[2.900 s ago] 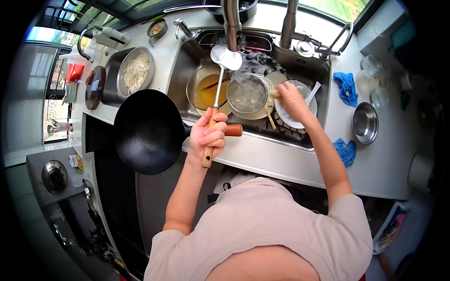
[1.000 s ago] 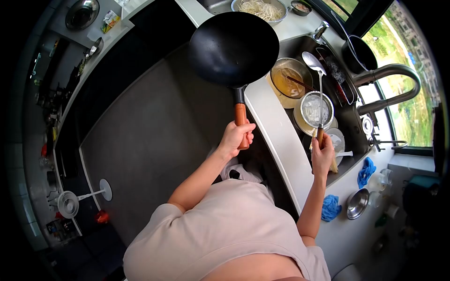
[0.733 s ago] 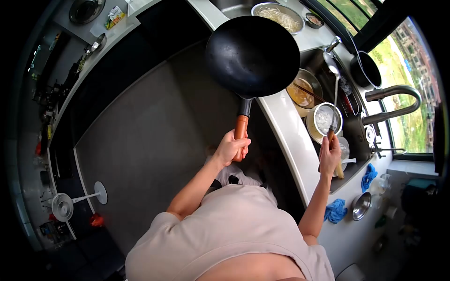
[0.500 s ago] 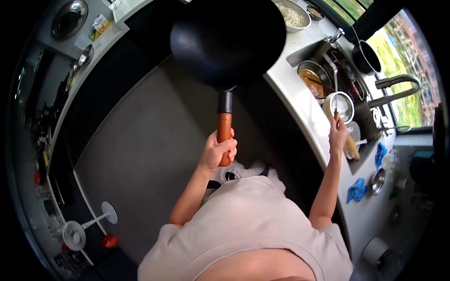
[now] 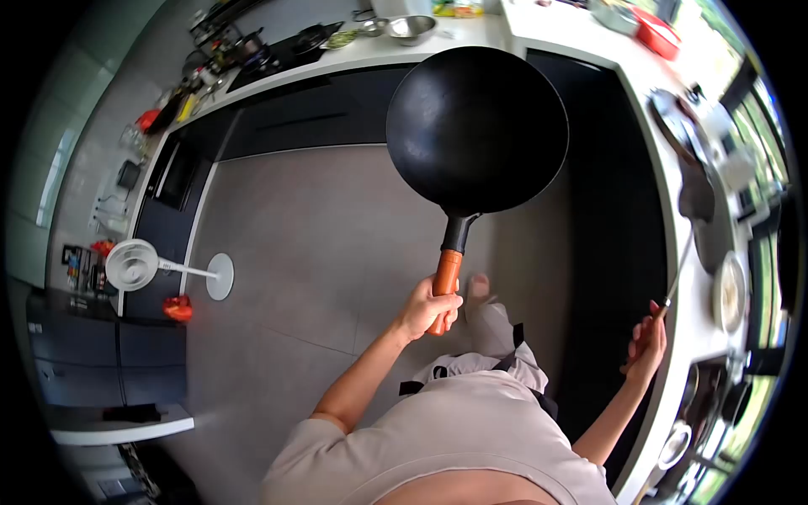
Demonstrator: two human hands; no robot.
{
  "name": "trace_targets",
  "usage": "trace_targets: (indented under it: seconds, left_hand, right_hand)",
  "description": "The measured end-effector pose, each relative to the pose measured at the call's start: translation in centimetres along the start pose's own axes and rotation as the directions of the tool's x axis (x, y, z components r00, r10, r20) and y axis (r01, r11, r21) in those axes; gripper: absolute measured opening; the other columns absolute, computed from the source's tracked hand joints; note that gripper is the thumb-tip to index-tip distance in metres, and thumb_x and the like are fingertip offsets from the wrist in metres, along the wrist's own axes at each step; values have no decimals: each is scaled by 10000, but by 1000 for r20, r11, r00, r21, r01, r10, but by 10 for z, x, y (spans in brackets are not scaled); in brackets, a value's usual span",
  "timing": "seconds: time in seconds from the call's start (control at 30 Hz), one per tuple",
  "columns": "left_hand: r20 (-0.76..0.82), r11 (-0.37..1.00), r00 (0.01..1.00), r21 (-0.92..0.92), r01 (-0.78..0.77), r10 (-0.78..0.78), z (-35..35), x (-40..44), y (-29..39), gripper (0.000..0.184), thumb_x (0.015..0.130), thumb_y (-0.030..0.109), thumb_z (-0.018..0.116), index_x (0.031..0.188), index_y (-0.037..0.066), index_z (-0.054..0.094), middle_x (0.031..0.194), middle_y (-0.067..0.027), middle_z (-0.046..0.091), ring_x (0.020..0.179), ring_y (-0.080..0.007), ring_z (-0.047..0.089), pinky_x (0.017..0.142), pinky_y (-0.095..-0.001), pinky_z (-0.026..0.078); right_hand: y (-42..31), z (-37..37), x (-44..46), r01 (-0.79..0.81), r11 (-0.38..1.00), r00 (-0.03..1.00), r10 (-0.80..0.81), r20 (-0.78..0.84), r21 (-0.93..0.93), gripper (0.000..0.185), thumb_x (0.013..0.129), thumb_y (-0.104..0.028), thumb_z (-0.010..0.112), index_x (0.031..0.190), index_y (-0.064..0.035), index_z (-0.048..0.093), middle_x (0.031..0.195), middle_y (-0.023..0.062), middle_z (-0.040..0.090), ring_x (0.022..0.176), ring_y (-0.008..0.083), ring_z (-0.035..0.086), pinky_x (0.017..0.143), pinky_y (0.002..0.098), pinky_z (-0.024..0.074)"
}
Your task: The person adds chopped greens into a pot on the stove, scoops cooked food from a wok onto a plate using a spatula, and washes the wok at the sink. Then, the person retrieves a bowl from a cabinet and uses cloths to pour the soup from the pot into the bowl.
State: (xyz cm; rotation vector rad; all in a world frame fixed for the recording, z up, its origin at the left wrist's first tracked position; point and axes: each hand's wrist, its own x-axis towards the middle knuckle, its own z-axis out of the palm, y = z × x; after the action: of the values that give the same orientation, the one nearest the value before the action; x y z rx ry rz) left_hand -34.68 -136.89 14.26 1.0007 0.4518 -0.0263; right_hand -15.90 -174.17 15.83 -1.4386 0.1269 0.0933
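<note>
My left hand (image 5: 427, 310) is wrapped round the wooden handle of a black wok (image 5: 477, 130), which hangs over the floor with its inside facing me. Held out at the right, my right hand (image 5: 646, 345) grips a wok spatula (image 5: 697, 195) by the end of its handle. The spatula's long metal shaft points away from me, and its dark blade is over the right counter (image 5: 619, 63).
A white pedestal fan (image 5: 133, 264) stands at the left. Along the far counter are a stove (image 5: 286, 57) and a metal bowl (image 5: 412, 30). A bowl of pale food (image 5: 729, 292) sits on the right counter, beyond the sink with its pots.
The view has turned left, toward the far counter and stove. My right hand has brought the spatula out of the sink. The wok, still in my left hand, now shows whole.
</note>
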Motion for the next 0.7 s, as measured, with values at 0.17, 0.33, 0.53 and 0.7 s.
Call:
trace_targets:
  seconds: [0.17, 0.33, 0.53, 0.7]
  left_hand:
    - [-212, 993, 975, -87, -84, 64, -111, 76, 80, 204, 836, 74, 616, 954, 64, 450, 613, -21, 491, 487, -129, 515, 469, -290, 435]
    - [-325, 978, 944, -172, -121, 59, -184, 109, 161, 220, 818, 87, 632, 938, 78, 448, 678, -4, 489, 543, -116, 522, 488, -274, 447]
    - [-434, 982, 899, -137, -131, 59, -329, 174, 270, 205, 820, 102, 632, 909, 77, 448, 695, -11, 491, 546, -115, 521, 489, -275, 450]
    - [-437, 983, 892, -81, -167, 116, -464, 230, 373, 179, 813, 96, 622, 894, 59, 466, 717, -33, 527, 544, -122, 536, 469, -272, 445]
  right_hand:
    - [6, 289, 99, -238, 965, 710, 251, 658, -112, 392, 934, -226, 544, 1239, 19, 531, 616, -37, 415, 404, 47, 358, 328, 181, 270]
    - [-16, 518, 109, -419, 834, 287, 496, 820, -358, 314, 897, -107, 546, 1156, 69, 519, 651, -36, 431, 422, 33, 372, 348, 197, 311]
    - [48, 754, 127, -629, 601, -39, 610, 792, -493, 266, 958, -178, 511, 1107, 41, 496, 692, -11, 454, 451, 48, 387, 382, 207, 340]
    - [91, 923, 135, -743, 520, -85, 551, 830, -421, 255, 976, -199, 483, 1088, 30, 477, 749, 9, 474, 539, 69, 423, 413, 207, 372]
